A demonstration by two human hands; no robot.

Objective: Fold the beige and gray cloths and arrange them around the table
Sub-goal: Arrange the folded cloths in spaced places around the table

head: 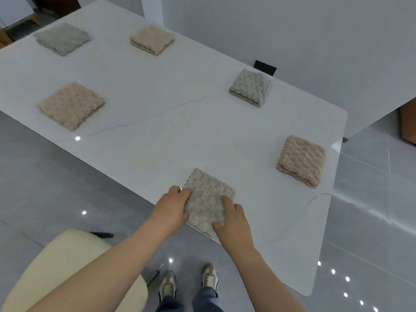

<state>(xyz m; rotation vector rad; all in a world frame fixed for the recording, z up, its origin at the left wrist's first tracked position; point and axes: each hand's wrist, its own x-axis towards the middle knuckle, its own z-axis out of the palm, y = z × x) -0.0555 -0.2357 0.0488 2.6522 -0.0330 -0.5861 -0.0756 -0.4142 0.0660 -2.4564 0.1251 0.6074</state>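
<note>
Beside a cream chair point(67, 266), at the near edge of the white table point(157, 131): left hand point(173, 206) curled round the left side of the near gray cloth point(207, 206), folded square, right hand point(234, 221) pressing on top with forefinger and thumb straight. Farther on, lying folded and well apart: right beige cloth point(301, 161), right gray cloth point(251, 87), left beige cloth point(71, 104). At the far end, far gray cloth point(62, 38) and far beige cloth point(153, 39).
</note>
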